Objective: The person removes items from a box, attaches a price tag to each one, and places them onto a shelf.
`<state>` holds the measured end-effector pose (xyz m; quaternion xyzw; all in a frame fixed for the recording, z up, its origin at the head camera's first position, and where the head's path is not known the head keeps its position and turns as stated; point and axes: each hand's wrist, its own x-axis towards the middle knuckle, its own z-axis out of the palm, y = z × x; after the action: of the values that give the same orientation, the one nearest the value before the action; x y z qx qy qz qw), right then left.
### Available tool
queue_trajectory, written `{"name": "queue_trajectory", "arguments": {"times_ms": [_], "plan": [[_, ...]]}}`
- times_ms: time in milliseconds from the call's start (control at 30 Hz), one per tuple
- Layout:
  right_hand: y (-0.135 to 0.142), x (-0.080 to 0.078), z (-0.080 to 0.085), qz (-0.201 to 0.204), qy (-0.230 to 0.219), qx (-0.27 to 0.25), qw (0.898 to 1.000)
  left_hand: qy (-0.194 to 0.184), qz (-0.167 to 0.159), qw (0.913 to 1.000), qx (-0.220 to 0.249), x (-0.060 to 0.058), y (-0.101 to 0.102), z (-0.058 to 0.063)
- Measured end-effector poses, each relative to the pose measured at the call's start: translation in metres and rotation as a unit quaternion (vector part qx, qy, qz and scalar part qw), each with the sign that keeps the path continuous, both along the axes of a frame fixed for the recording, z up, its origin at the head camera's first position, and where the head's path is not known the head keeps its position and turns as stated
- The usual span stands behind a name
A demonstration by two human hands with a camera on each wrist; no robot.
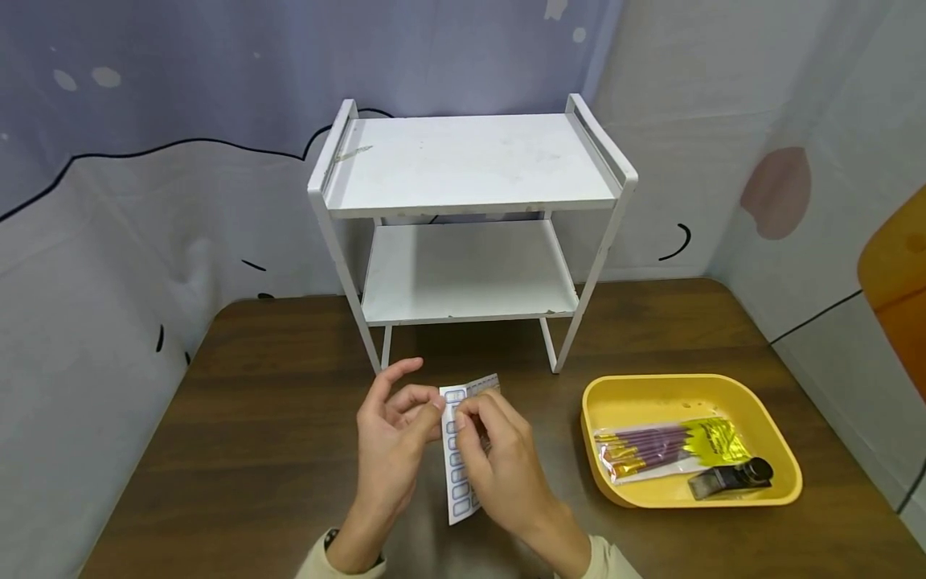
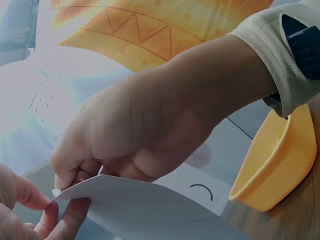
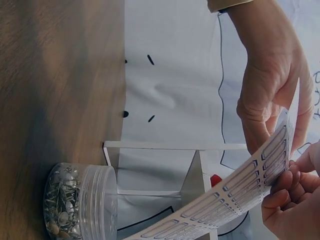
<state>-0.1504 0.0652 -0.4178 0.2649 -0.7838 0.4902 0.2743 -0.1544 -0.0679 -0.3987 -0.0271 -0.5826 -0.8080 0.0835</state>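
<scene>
A white sheet of blue-framed label stickers (image 1: 459, 474) stands tilted between both hands above the table. My left hand (image 1: 394, 438) pinches its left edge between thumb and fingers, with the index finger raised. On the printed face, my right hand (image 1: 510, 474) pinches with thumb and index finger close together at the labels. From the left wrist, the plain back of the sheet (image 2: 145, 202) shows, with the right hand (image 2: 135, 125) bent over its edge. The right wrist view shows the rows of labels (image 3: 225, 195); what the right fingertips pinch there is partly hidden.
A white two-tier rack (image 1: 470, 161) stands at the back of the brown table (image 1: 253, 450). On the right, a yellow tray (image 1: 600, 394) holds packaged purple-handled brushes (image 1: 644, 450) and a small black-capped bottle (image 1: 731, 478). A clear jar of metal tacks (image 3: 75, 200) appears in the right wrist view.
</scene>
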Motion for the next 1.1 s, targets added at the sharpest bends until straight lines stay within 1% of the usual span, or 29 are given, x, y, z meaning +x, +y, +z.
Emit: {"name": "queue_trajectory", "arguments": {"times_ms": [167,433,600,767,900,1100], "plan": [[0.0001,0.0003,0.001,0.001,-0.032,-0.018,0.999,0.009,0.004,0.9999,-0.005,0.0,-0.0008,-0.0001],[0.0011,0.0017,0.0034,-0.003,-0.05,-0.029,0.998,0.018,0.013,0.9995,-0.024,0.0003,-0.0014,0.0004],[0.0023,0.0021,0.0039,-0.006,-0.047,-0.029,0.998,0.027,0.015,0.9989,-0.036,-0.0001,-0.0021,0.0012],[0.0041,0.0016,0.0038,-0.007,-0.036,-0.029,0.999,0.031,0.019,0.9988,-0.032,-0.0009,-0.0032,0.0014],[0.0054,0.0018,0.0041,0.002,-0.038,-0.035,0.999,0.031,0.02,0.9989,-0.03,-0.0015,-0.0037,0.0013],[0.0079,0.0004,0.0032,0.031,-0.074,-0.062,0.995,0.031,0.027,0.9986,-0.033,-0.0027,-0.0056,0.001]]}}
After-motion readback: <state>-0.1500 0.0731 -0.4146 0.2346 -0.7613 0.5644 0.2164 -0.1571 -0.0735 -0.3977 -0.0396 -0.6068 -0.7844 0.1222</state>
